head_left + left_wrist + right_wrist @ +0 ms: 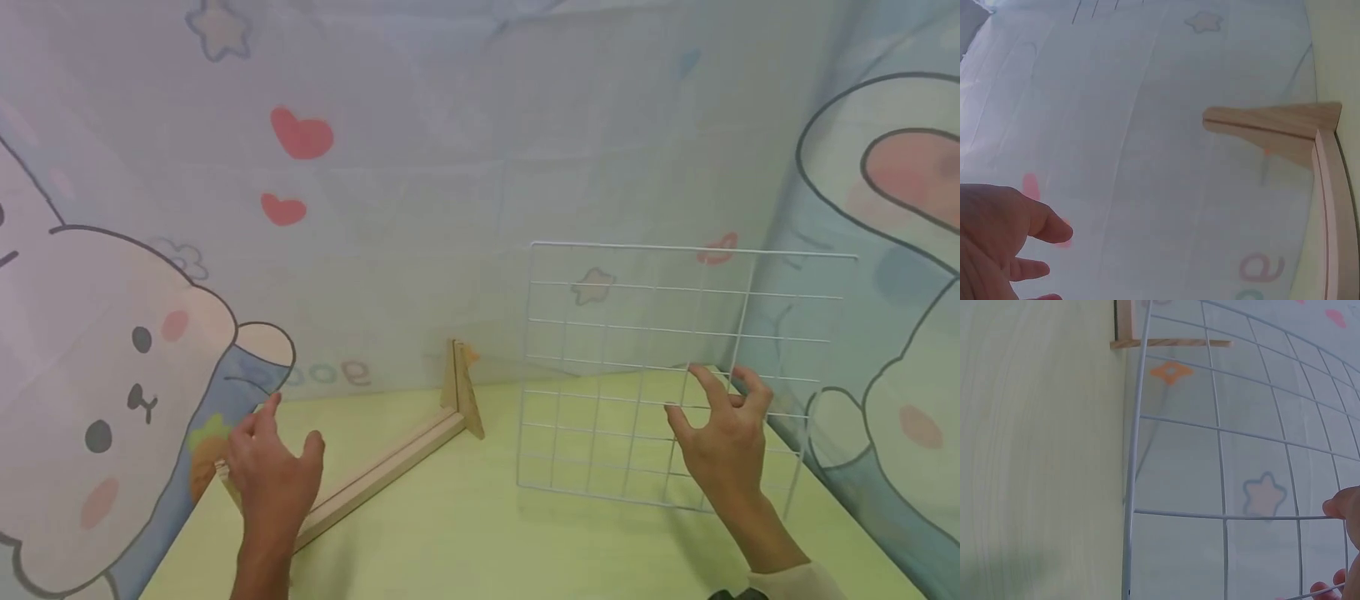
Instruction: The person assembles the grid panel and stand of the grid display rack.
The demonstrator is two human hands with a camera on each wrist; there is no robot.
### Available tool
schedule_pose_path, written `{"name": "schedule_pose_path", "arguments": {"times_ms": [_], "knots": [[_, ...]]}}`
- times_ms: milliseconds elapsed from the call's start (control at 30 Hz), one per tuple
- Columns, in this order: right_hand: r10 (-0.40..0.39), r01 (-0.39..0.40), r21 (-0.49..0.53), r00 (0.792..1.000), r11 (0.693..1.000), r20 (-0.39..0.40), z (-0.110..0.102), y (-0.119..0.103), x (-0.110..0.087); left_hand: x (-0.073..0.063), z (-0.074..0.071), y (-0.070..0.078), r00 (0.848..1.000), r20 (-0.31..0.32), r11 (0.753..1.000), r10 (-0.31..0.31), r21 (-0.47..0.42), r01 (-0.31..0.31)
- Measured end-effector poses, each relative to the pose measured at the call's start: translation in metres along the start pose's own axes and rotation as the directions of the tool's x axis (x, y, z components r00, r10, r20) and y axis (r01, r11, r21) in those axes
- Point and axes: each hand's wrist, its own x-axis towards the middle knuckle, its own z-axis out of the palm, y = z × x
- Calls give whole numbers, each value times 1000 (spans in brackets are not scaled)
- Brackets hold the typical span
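In the head view, the left hand (273, 467) and forearm conceal part of the long pale wooden rail (390, 473) and of its near wooden end support (228, 482). A dark object (738, 595) is cut off by the bottom edge; identity indeterminate. In the right wrist view, the white wire grid (1218, 429) and right hand (1351, 528) extend beyond the right edge.

A slotted wooden end piece (1269, 119) stands on a pale yellow tabletop (1339, 56), a grooved wooden rail (1336, 219) meeting its wide foot. Well apart from the end piece is the left hand (994, 234), thumb and fingers parted; behind the end piece hangs a star-printed cloth (1122, 94).
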Motion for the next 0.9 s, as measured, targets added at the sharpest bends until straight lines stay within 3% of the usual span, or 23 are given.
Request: {"name": "schedule_pose_path", "arguments": {"times_ms": [133, 300, 533, 733, 900], "knots": [[0, 0, 0, 1000, 1000, -1, 0, 3, 0, 0, -15, -23, 998, -5, 997, -68, 45, 68], [1, -1, 3, 1000, 1000, 3, 0, 3, 0, -2, -22, -45, 985, 61, 986, -158, 53, 155], [7, -7, -2, 1000, 1000, -3, -2, 2, 1, 2, -26, -72, 988, 97, 993, -122, 12, 121], [28, -28, -8, 1000, 1000, 7, -3, 4, 1, 8, -26, -90, 965, 152, 977, -213, 65, 205], [26, -26, -5, 1000, 1000, 6, -4, 6, 2, 11, -25, -98, 961, 185, 978, -204, 90, 190]]}}
